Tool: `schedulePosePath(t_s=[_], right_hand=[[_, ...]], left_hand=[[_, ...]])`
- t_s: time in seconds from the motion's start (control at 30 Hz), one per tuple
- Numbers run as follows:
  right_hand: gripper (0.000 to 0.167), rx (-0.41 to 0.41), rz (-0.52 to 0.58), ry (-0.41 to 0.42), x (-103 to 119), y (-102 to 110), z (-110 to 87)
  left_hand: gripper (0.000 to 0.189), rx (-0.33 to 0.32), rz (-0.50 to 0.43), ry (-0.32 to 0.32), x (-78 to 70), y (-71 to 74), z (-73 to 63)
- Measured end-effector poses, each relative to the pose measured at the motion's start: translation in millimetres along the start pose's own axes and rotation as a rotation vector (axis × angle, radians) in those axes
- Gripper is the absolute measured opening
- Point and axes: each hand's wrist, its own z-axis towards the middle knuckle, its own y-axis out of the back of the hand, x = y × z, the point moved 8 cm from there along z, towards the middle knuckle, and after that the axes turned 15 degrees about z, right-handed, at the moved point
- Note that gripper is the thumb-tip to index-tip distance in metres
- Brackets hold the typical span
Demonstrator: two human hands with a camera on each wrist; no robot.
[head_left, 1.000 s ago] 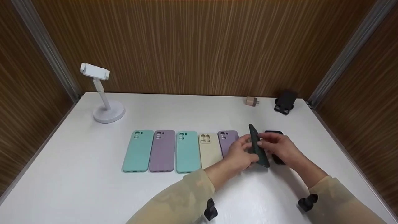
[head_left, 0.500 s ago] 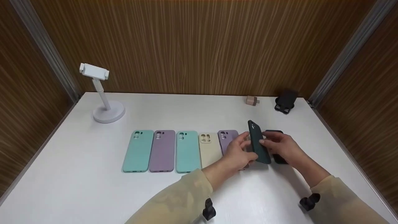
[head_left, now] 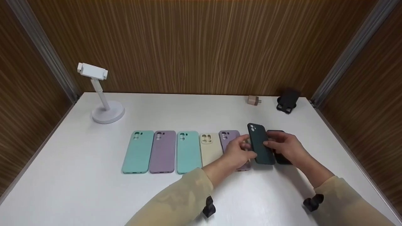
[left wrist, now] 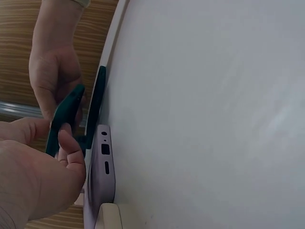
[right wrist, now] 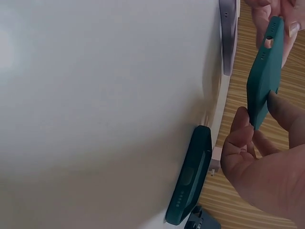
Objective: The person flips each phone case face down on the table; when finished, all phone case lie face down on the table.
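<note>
A dark green phone case (head_left: pixel 260 144) is held between both hands, tilted above the table with its back and camera cutouts facing the head camera. My left hand (head_left: pixel 237 153) grips its left edge, thumb near the lower corner. On the opposite edge, my right hand (head_left: pixel 287 146) pinches it between thumb and fingers. The right wrist view shows the bottom end of this case (right wrist: pixel 264 71) with its port cutout. Beneath the right hand lies a second dark green case (right wrist: pixel 190 176), partly hidden in the head view. A lilac case (head_left: pixel 228 136) lies beside the left hand, partly covered by it.
Left of the lilac case lie a cream case (head_left: pixel 211 153), a mint case (head_left: pixel 189 153), a purple case (head_left: pixel 163 153) and another mint case (head_left: pixel 138 153). A white phone stand (head_left: pixel 108 113) stands back left. A pinkish plug adapter (head_left: pixel 253 100) and black folding stand (head_left: pixel 288 101) sit back right.
The held green case has turned from nearly edge-on to show its back to the head camera. Both hands stay on its edges, the left one shifting slightly left.
</note>
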Motion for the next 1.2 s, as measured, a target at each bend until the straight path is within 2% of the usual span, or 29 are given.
schedulePosePath(t_s=[0.3, 0.53, 0.67, 0.9, 1.2], right_hand=[[0.065, -0.010, -0.056, 0.047, 2, 2, -0.4], [0.062, -0.027, -0.125, 0.100, 1, 0, -1.3], [0.061, -0.027, -0.165, 0.136, 1, -3, -2.0], [0.059, -0.042, -0.201, 0.162, 0, -4, -2.8], [0.056, -0.035, -0.202, 0.182, 3, -7, -2.3]], left_hand=[[0.065, -0.040, 0.087, 0.010, 2.7, 1.4, 5.7], [0.062, -0.036, 0.180, -0.040, 6.0, 0.4, 7.7], [0.061, -0.039, 0.219, -0.046, 8.2, 0.6, 7.9], [0.067, -0.016, 0.237, -0.030, 10.5, -1.7, 8.2], [0.080, -0.017, 0.279, -0.048, 11.1, -1.8, 10.5]])
